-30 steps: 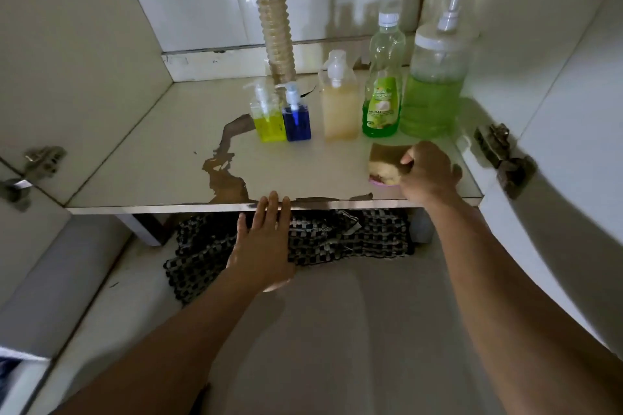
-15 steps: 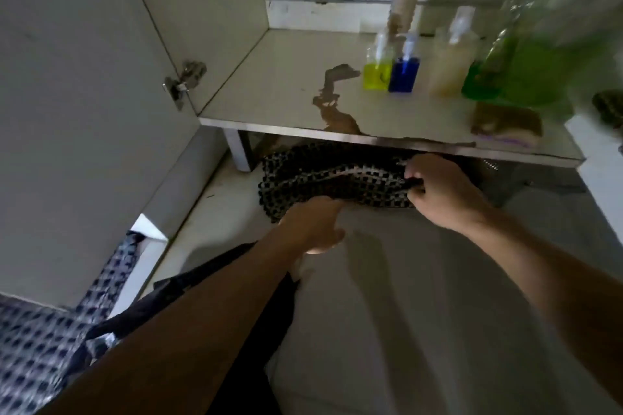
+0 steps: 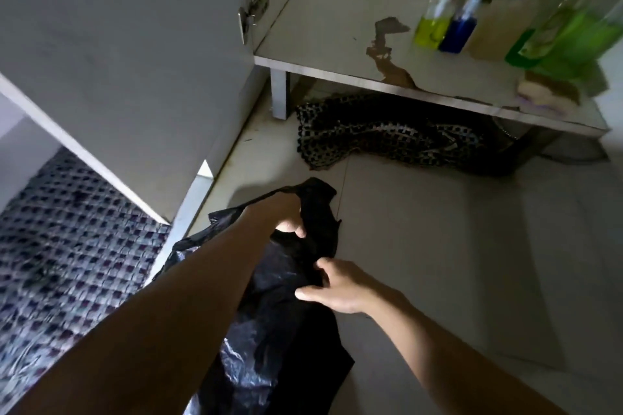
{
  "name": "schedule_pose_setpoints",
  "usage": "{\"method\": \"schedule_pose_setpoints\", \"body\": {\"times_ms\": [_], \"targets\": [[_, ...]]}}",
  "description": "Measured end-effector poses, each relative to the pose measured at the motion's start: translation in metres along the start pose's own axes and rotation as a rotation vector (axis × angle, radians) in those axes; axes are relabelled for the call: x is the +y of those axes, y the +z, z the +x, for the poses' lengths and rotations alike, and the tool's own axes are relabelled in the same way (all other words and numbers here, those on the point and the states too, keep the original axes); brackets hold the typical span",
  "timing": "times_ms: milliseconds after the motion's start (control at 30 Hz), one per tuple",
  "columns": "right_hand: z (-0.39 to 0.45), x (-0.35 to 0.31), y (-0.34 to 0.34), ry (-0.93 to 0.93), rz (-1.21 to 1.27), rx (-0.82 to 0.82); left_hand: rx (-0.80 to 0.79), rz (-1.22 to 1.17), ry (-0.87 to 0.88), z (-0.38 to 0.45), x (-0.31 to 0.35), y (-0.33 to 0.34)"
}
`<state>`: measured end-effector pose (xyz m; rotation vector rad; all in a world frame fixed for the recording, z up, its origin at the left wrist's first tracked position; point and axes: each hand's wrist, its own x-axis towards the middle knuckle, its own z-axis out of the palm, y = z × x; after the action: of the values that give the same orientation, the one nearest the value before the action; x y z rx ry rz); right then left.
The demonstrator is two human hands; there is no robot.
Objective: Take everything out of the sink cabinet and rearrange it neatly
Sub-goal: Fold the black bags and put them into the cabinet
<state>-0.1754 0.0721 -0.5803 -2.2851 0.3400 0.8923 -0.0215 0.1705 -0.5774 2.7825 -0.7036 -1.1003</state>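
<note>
while two hands grip one black bag (image 3: 279,310), five bottles shelved

Both forearms are bare right up to the frame's lower edge with no sleeve showing, and the left hand (image 3: 286,212) and right hand (image 3: 337,286) wear no glove, ring, watch or bracelet that can be made out.

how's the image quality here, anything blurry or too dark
Head view: dim overall; the bottles and sponge at the right are motion-blurred; the black plastic bag loses detail in shadow; both hands stay fairly sharp; wide-angle bending at the cabinet door.
</note>
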Motion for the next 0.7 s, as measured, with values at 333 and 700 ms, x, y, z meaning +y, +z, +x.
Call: {"method": "schedule_pose_setpoints", "body": {"times_ms": [333, 700], "targets": [[-0.002, 0.01, 0.05, -0.116, 0.097, 0.339, -0.203, 0.235, -0.085, -0.078, -0.032, -0.02], [-0.111, -0.062, -0.038, -0.555, 0.547, 0.554, 0.055, 0.055, 0.098, -0.176, -0.019, -0.075]]}}
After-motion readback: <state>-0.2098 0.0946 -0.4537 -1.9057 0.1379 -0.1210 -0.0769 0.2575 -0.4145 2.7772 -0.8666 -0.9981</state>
